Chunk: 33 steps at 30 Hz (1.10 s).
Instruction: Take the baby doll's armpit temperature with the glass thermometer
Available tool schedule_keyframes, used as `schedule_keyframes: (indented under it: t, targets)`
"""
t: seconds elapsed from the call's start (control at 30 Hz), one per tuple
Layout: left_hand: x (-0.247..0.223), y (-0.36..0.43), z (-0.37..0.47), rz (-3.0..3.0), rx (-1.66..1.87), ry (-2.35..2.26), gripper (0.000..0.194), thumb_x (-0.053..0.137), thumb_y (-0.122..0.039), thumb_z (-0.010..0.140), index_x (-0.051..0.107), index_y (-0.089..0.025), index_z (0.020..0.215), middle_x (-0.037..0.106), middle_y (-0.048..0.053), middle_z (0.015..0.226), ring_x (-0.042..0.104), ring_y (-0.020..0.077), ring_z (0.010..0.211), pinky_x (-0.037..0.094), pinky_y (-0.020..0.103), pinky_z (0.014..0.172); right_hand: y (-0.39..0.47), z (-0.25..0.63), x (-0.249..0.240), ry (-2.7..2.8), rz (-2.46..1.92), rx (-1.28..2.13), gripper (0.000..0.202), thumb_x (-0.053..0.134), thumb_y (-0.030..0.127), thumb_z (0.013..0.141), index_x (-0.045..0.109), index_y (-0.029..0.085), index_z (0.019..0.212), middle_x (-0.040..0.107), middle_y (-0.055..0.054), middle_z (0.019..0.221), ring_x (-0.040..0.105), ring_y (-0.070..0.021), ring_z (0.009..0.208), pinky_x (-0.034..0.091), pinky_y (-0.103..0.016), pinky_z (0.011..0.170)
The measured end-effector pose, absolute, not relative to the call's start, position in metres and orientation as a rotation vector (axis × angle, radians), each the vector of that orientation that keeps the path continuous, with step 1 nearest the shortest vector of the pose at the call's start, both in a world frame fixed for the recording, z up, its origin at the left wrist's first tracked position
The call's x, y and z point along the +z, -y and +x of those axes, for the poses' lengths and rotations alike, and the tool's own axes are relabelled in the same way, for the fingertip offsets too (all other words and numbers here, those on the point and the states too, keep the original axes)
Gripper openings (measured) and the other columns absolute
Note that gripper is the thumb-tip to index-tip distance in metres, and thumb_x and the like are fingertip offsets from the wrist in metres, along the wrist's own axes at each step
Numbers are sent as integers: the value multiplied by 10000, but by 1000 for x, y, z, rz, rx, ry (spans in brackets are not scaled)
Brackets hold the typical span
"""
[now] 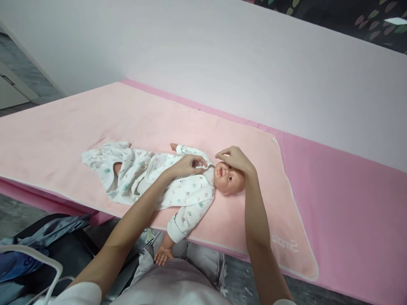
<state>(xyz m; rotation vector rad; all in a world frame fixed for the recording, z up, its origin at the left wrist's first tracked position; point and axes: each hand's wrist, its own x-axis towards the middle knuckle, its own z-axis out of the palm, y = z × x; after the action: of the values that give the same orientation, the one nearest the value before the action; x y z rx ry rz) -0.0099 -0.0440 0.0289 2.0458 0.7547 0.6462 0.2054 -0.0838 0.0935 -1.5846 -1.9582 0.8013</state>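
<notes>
A baby doll (pixel 229 178) lies on its back on a pale pink mat (pixel 152 112), its head to the right. It wears a white printed outfit (pixel 187 190), wrinkled and gaping about the legs. My left hand (pixel 187 165) is over the upper chest by the collar, fingers curved and thumb apart. Whether its fingertips touch the cloth is hard to see. Just beyond the doll's face, my right hand (pixel 235 158) hovers at the side of the head, fingers bent with a gap beside the thumb. One doll arm (pixel 167 245) hangs over the table's near edge.
A darker pink cover (pixel 343 203) lies under the mat and shows at the right. Behind the table rises a white wall (pixel 222 59). A dark chair with clothing (pixel 54 233) and a white curved tube (pixel 47 259) are at lower left.
</notes>
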Motion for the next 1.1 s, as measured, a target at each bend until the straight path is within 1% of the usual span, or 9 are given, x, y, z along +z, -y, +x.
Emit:
schedule_keyframes:
  t: [0.07, 0.13, 0.2, 0.33, 0.47, 0.63, 0.8, 0.93, 1.1]
  targets:
    - [26, 39, -12, 1789, 763, -819, 319, 675, -399, 675, 663, -153, 878, 590, 8, 690, 528, 136, 635, 381, 245, 584, 90, 193, 97, 2073, -1529, 777, 241, 538, 351, 791, 704, 182, 750, 668, -43, 953, 595, -170, 893, 431, -238, 768]
    - [25, 35, -15, 1521, 885, -835, 352, 716, -383, 631, 652, -139, 876, 613, 16, 690, 552, 141, 646, 395, 241, 596, 93, 176, 95, 2278, -1477, 735, 234, 522, 331, 818, 715, 203, 788, 634, -49, 1110, 580, -189, 1007, 428, -257, 845]
    - [25, 33, -17, 1318, 949, -812, 360, 749, -348, 590, 649, -141, 867, 636, 22, 703, 574, 148, 669, 414, 245, 625, 94, 157, 88, 2483, -1505, 568, 235, 486, 266, 846, 709, 205, 806, 627, -60, 1113, 569, -195, 1023, 419, -286, 883]
    - [30, 35, -16, 1154, 979, -801, 299, 771, -291, 552, 658, -151, 791, 625, 1, 676, 559, 130, 648, 412, 235, 624, 89, 130, 68, 2548, -1756, -78, 248, 437, 162, 873, 664, 157, 973, 615, -130, 1104, 507, -264, 1099, 325, -440, 991]
    - [34, 37, -15, 1131, 993, -859, 255, 767, -262, 539, 666, -149, 744, 605, -7, 667, 539, 125, 648, 398, 228, 610, 87, 125, 64, 2516, -1868, -313, 304, 369, 62, 864, 660, 137, 910, 662, -124, 953, 559, -258, 991, 263, -485, 1016]
    - [32, 37, -18, 1220, 871, -760, 235, 696, -318, 653, 687, -144, 810, 591, 10, 633, 490, 101, 549, 350, 214, 518, 100, 156, 94, 2493, -1885, -100, 270, 435, 131, 862, 635, 172, 686, 669, -87, 728, 595, -200, 758, 343, -370, 922]
    - [31, 41, -18, 1631, 511, -579, 342, 675, -331, 717, 685, -134, 997, 625, 40, 638, 484, 98, 524, 324, 203, 477, 129, 204, 136, 2104, -1784, 118, 267, 405, 196, 882, 641, 186, 759, 685, -50, 795, 608, -185, 774, 396, -287, 720]
    - [30, 43, -17, 1603, 721, -577, 328, 754, -291, 645, 696, -149, 935, 637, 30, 678, 502, 90, 553, 343, 196, 497, 137, 214, 146, 1911, -1563, 334, 242, 442, 281, 884, 656, 201, 805, 690, -10, 845, 623, -163, 832, 424, -259, 721]
    - [23, 36, -25, 1055, 1097, -490, 357, 851, -348, 492, 704, -173, 765, 627, 19, 624, 486, 77, 500, 352, 194, 466, 128, 195, 138, 1864, -1400, 499, 197, 518, 300, 853, 696, 215, 845, 703, -9, 893, 635, -163, 880, 456, -268, 772]
